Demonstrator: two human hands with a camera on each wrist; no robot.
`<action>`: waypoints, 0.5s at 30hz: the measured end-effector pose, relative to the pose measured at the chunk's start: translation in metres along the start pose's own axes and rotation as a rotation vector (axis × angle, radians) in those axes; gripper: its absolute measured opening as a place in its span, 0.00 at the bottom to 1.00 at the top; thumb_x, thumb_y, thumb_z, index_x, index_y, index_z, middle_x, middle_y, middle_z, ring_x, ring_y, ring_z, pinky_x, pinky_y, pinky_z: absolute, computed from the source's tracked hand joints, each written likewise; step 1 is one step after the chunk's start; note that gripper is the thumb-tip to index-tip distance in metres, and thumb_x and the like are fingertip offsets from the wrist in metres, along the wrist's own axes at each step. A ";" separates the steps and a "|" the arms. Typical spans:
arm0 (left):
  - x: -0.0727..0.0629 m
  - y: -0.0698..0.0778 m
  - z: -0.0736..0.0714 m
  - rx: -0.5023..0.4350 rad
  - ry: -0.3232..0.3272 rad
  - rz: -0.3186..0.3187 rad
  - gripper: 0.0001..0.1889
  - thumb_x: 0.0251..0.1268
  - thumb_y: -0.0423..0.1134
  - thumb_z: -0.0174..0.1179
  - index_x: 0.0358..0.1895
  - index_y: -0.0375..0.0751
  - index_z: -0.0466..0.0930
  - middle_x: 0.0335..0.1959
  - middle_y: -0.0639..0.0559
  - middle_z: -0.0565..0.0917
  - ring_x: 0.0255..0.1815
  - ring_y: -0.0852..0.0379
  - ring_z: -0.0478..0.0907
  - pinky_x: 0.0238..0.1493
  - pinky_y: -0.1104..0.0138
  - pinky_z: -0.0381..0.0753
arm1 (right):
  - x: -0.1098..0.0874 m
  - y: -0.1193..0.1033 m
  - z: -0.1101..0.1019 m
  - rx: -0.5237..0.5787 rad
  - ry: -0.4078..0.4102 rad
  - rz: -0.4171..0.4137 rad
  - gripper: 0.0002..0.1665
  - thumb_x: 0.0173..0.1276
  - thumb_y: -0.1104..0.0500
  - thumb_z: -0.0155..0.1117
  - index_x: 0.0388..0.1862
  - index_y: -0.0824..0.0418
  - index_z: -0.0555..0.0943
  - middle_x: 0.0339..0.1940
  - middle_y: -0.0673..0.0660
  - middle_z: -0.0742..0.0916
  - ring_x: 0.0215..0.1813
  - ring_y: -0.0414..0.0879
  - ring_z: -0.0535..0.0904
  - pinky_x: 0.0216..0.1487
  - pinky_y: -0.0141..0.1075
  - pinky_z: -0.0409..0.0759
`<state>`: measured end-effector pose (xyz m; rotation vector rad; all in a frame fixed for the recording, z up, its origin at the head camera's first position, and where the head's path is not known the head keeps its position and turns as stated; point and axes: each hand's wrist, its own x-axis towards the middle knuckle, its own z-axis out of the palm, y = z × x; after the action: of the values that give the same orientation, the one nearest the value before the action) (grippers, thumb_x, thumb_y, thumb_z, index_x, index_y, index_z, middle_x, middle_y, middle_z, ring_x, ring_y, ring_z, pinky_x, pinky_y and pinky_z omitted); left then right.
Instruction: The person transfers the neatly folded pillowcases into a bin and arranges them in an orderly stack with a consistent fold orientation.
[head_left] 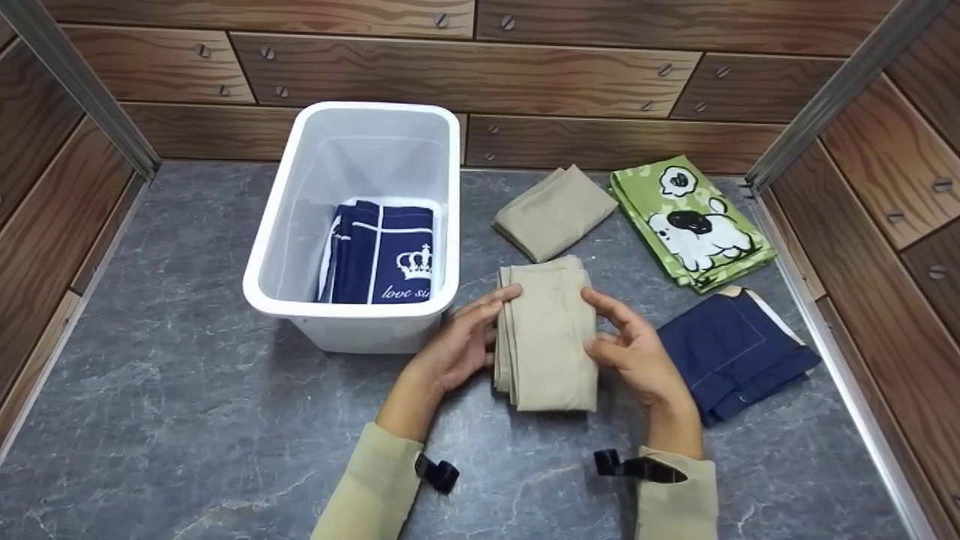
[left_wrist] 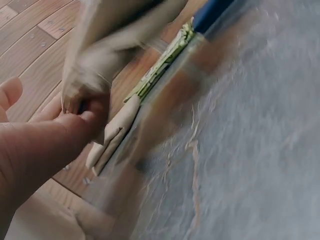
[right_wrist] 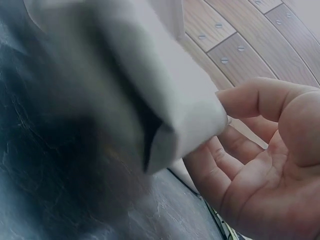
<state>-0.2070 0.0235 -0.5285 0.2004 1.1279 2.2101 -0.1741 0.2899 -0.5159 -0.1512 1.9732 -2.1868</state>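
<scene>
A folded beige cloth (head_left: pixel 551 337), several layers thick, is held between both hands in front of the bin. At its left side my left hand (head_left: pixel 461 341) pinches the edge with thumb and fingers; the left wrist view shows the cloth (left_wrist: pixel 100 60) blurred above that grip. My right hand (head_left: pixel 637 352) grips the opposite edge, and in the right wrist view its thumb and fingers meet the cloth's end (right_wrist: pixel 200 115). Both wrist views show the cloth raised off the tabletop. Some fingertips are hidden behind it.
A white plastic bin (head_left: pixel 352 330) stands at left, with folded navy crown-print fabric (head_left: pixel 405 255) inside. To the right lie another folded beige cloth (head_left: pixel 556 212), a green dog-print cloth (head_left: pixel 690 225) and a folded navy cloth (head_left: pixel 735 352). Wood-patterned walls (head_left: pixel 465 75) surround the grey tabletop (head_left: pixel 187 420).
</scene>
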 end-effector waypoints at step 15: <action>-0.001 -0.008 0.000 0.374 0.003 0.133 0.42 0.59 0.25 0.66 0.76 0.51 0.62 0.69 0.36 0.66 0.54 0.41 0.81 0.46 0.50 0.86 | -0.003 -0.002 -0.005 -0.035 -0.056 -0.006 0.44 0.61 0.80 0.58 0.77 0.63 0.63 0.71 0.60 0.67 0.35 0.42 0.80 0.35 0.31 0.82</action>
<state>-0.2023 0.0263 -0.5348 0.4408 1.5640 2.0925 -0.1722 0.2953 -0.5147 -0.2221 1.9841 -2.1284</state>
